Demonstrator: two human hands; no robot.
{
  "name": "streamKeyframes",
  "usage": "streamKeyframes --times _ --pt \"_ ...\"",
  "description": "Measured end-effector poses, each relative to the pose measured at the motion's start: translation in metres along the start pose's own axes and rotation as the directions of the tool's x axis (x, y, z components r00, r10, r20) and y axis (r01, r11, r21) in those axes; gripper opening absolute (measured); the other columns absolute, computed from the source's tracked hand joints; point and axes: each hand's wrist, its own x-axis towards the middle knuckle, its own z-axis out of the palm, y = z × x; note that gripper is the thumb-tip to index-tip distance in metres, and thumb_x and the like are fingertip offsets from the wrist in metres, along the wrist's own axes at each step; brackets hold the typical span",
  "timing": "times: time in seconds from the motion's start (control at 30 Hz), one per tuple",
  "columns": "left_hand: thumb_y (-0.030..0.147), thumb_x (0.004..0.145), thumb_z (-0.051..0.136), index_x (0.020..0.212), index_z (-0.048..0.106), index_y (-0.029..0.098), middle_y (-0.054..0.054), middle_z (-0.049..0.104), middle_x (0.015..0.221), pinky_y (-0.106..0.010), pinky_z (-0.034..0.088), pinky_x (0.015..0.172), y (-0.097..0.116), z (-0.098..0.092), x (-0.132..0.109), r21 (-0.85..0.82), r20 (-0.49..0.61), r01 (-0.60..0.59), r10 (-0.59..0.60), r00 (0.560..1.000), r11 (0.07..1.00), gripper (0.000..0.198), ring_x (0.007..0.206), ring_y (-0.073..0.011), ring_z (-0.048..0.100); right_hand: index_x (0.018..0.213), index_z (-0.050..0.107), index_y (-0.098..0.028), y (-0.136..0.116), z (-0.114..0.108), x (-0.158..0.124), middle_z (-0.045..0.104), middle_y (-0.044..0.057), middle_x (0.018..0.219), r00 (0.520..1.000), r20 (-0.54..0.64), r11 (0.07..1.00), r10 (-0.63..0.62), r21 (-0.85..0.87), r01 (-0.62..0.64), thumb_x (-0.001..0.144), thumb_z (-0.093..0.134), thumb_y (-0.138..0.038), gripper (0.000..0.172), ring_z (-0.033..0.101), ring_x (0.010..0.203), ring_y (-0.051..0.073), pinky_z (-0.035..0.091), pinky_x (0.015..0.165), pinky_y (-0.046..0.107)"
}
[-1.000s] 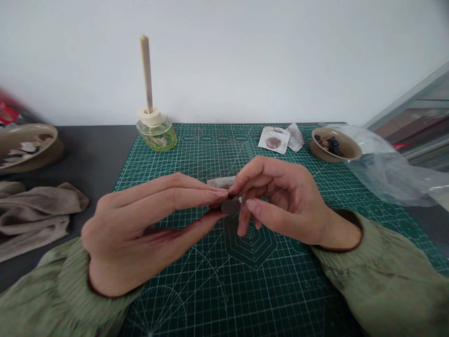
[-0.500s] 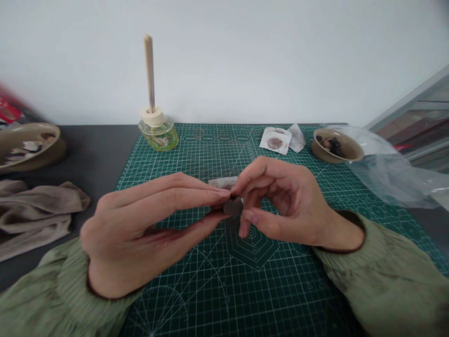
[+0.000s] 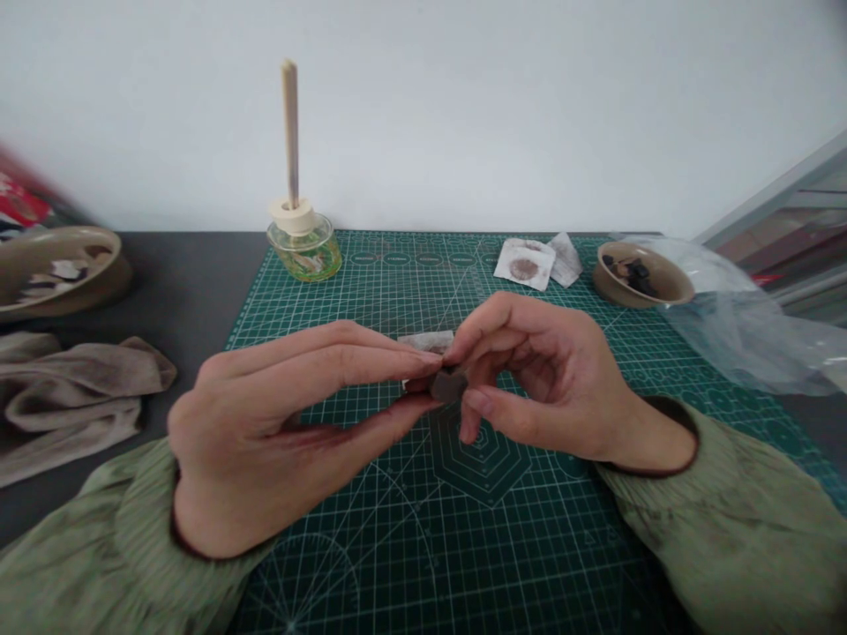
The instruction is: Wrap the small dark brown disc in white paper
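My left hand (image 3: 291, 414) reaches in from the left, its straight fingers and thumb pinched around a small dark brown lump (image 3: 448, 386) that looks like clay. My right hand (image 3: 543, 379) is curled, with its index fingertip at the lump's upper edge and its thumb close by the right side. The fingers hide part of the lump. Just behind the fingertips, a white packet (image 3: 427, 339) lies on the green cutting mat (image 3: 377, 309), partly covered by the hands.
A reed diffuser (image 3: 304, 247) stands at the mat's back left. Flat white packets (image 3: 526, 263) lie at the back, beside a brown bowl (image 3: 668, 287) of dark pieces and a clear plastic bag (image 3: 741, 339). At left are another bowl (image 3: 99, 282) and a crumpled cloth (image 3: 86, 388).
Both hands keep their grip near the lump, and it has turned slightly, showing a more angular face. The whole scene sits slightly further right in the view.
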Motion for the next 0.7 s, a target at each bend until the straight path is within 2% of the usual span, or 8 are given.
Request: streamKeyframes --times 0.17,0.4,0.7 --pt "0.033 0.118 0.095 0.126 0.095 0.036 0.001 0.099 0.122 -0.038 0.087 0.083 -0.0007 -0.0008 -0.0002 0.0 0.009 -0.008 0.008 1.0 1.0 0.009 0.09 -0.0239 0.096 0.123 0.086 -0.021 0.0005 -0.0005 -0.0005 0.097 0.003 0.105 1.0 0.002 1.0 -0.002 0.03 0.002 0.09 0.113 -0.003 0.046 0.094 0.075 0.018 0.073 0.068 0.021" --pt "0.036 0.116 0.096 0.125 0.096 0.038 0.0 0.099 0.119 -0.042 0.088 0.081 0.0006 0.0 -0.0006 0.005 -0.01 0.013 -0.012 1.0 1.0 0.009 0.086 -0.0254 0.095 0.12 0.084 -0.022 -0.0034 0.0021 0.0009 0.096 0.001 0.099 0.999 -0.015 0.999 0.03 0.018 -0.03 0.09 0.115 -0.011 0.044 0.092 0.071 0.018 0.072 0.063 0.023" --pt "0.039 0.119 0.094 0.126 0.095 0.037 0.001 0.099 0.121 -0.041 0.088 0.084 0.0029 0.002 0.0009 -0.003 -0.004 0.03 -0.03 1.0 1.0 0.007 0.092 -0.025 0.096 0.117 0.086 -0.022 -0.004 0.0042 0.0015 0.095 -0.001 0.098 0.999 -0.031 0.999 0.027 0.037 -0.026 0.086 0.112 0.0 0.046 0.092 0.07 0.016 0.07 0.064 0.021"
